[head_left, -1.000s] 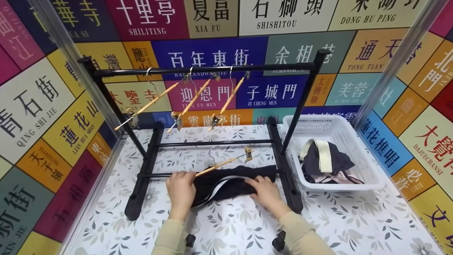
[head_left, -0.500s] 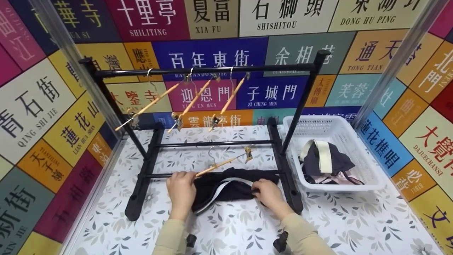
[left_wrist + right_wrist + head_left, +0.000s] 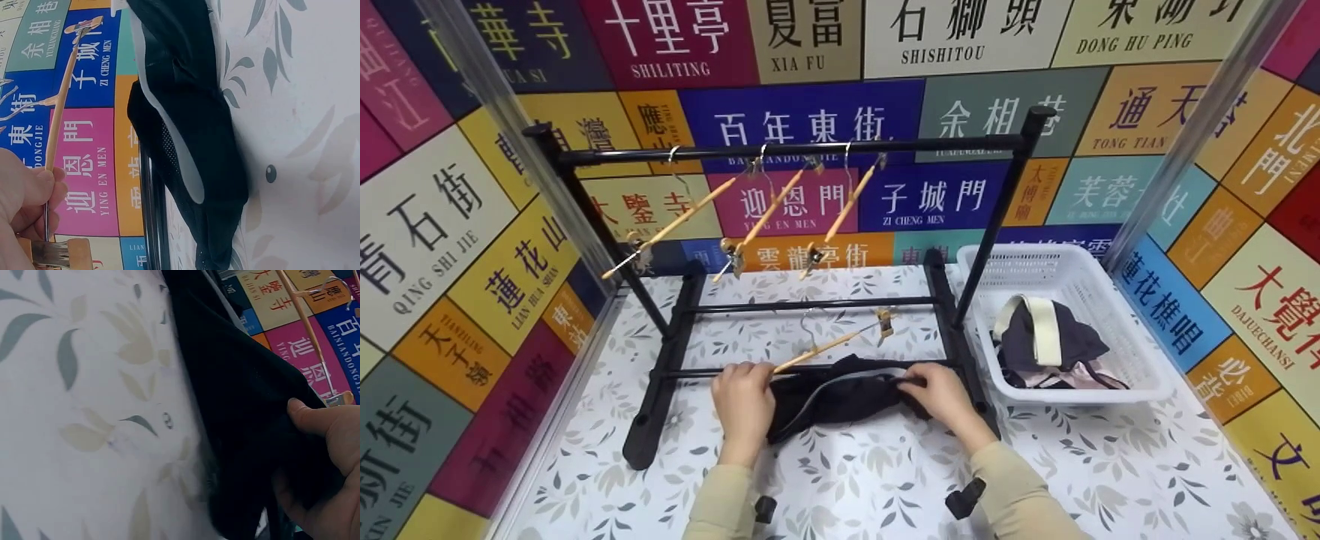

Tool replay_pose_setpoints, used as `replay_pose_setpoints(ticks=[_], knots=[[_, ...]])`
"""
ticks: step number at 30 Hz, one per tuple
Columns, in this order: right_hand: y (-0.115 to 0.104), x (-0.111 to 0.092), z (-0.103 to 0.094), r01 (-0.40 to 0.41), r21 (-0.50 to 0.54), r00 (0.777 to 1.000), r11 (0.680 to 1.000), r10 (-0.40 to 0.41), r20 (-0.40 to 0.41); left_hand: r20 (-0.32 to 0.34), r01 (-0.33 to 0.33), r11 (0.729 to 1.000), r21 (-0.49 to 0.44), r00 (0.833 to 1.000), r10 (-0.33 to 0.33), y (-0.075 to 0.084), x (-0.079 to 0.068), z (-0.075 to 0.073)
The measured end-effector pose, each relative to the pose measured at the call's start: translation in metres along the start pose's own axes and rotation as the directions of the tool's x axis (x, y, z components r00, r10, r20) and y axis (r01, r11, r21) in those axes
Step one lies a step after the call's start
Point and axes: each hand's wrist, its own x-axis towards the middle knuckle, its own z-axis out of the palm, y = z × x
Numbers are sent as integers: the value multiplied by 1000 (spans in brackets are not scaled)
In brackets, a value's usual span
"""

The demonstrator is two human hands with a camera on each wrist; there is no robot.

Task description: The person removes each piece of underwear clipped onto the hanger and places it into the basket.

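A black garment (image 3: 840,397) with a pale edging strip lies low in front of the rack in the head view. A patch of mesh shows beside the strip in the left wrist view. My left hand (image 3: 744,409) grips one end of a wooden clip hanger (image 3: 59,112), between thumb and fingers near a clip (image 3: 59,253). The hanger's other clip (image 3: 885,322) sticks up to the right with nothing in it. My right hand (image 3: 939,397) pinches the right end of the garment, thumb (image 3: 312,417) on top; its fingertips are partly hidden by the cloth.
A black rack (image 3: 787,150) stands around the work, with three bare clip hangers (image 3: 772,214) on its top bar. At right, a white basket (image 3: 1155,375) holds dark and pink garments (image 3: 1054,337). Patterned walls close in the back and sides.
My right hand has moved slightly right and tightened onto the garment's end. The garment has shifted, and less of its pale strip shows. My left hand stays almost still on the hanger.
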Motion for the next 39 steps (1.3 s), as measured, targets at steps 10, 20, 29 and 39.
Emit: replay_pose_setpoints(ticks=[10, 20, 29, 39], knots=[[-10, 12, -30, -67, 143, 988, 987, 85, -130, 3, 3, 1000, -14, 1000, -3, 2, 0, 1], [-17, 27, -84, -107, 241, 955, 965, 167, -246, 35, 13, 1000, -7, 999, -13, 4, -1, 3], [-28, 41, -148, -64, 283, 903, 957, 177, -392, 50, 15, 1000, -8, 999, -14, 13, 2, 1], [-37, 55, -227, -75, 293, 824, 953, 224, -520, 61, -11, 1000, -13, 998, 11, 23, 0, 6]])
